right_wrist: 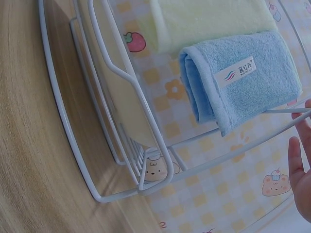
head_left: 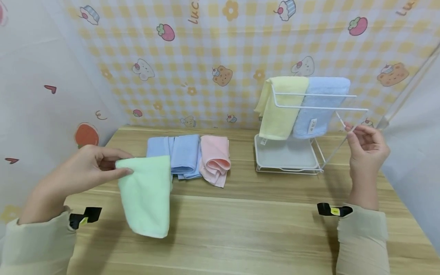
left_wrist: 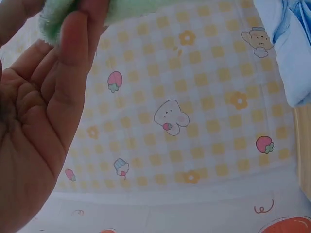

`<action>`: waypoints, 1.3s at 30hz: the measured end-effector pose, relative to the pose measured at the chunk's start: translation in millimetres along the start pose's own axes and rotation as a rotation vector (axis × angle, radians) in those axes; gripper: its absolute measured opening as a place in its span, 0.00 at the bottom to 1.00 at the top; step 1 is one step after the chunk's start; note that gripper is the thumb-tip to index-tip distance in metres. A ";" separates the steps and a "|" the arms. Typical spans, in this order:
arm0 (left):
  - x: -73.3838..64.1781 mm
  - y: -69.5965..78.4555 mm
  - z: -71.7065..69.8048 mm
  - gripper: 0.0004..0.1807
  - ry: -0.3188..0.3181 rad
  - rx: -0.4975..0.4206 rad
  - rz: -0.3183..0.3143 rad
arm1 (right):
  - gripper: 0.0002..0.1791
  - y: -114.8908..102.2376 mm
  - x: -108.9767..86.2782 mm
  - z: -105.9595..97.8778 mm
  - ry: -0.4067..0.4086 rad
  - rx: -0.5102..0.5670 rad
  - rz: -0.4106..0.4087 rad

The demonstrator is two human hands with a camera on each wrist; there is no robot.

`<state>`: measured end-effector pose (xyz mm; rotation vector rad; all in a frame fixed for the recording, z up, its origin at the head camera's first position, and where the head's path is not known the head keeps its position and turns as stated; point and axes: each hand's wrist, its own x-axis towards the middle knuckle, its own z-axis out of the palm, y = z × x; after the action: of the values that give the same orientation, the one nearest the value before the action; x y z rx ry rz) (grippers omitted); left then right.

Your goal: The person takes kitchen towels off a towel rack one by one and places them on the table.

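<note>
My left hand [head_left: 93, 168] pinches a light green towel [head_left: 146, 194] by its upper left corner, and the towel hangs over the table. Only a strip of the green towel [left_wrist: 129, 8] shows in the left wrist view. At the right, my right hand [head_left: 369, 147] holds the side wire of a white wire rack [head_left: 323, 108] between thumb and fingers. Draped side by side over the rack's top are a yellow towel [head_left: 283, 114] and a blue towel [head_left: 323, 101]. A white label shows on the blue towel [right_wrist: 262, 92] in the right wrist view.
Folded blue towels [head_left: 185, 152] and a folded pink towel [head_left: 214, 149] lie at the back left of the wooden table [head_left: 247, 233]. A white tray [head_left: 287, 154] sits in the rack's base. Behind stands a yellow checked backdrop [head_left: 206, 49].
</note>
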<state>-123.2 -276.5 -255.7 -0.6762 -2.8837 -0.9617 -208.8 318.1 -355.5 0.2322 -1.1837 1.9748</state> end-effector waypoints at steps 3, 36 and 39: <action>-3.3 -4.1 1.1 0.11 -0.005 -0.022 0.004 | 0.09 -1.2 1.7 -0.1 -0.002 -0.016 -0.020; 34.2 -127.6 54.2 0.22 -0.222 -0.198 -0.343 | 0.13 3.3 0.0 0.2 0.005 -0.022 -0.030; 34.6 -130.2 57.9 0.22 -0.216 -0.191 -0.354 | 0.13 2.9 0.9 -0.2 0.008 0.004 -0.023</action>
<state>-201.6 -322.5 -370.8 -0.2927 -3.2013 -1.2894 -211.4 318.0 -357.0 0.2384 -1.1666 1.9572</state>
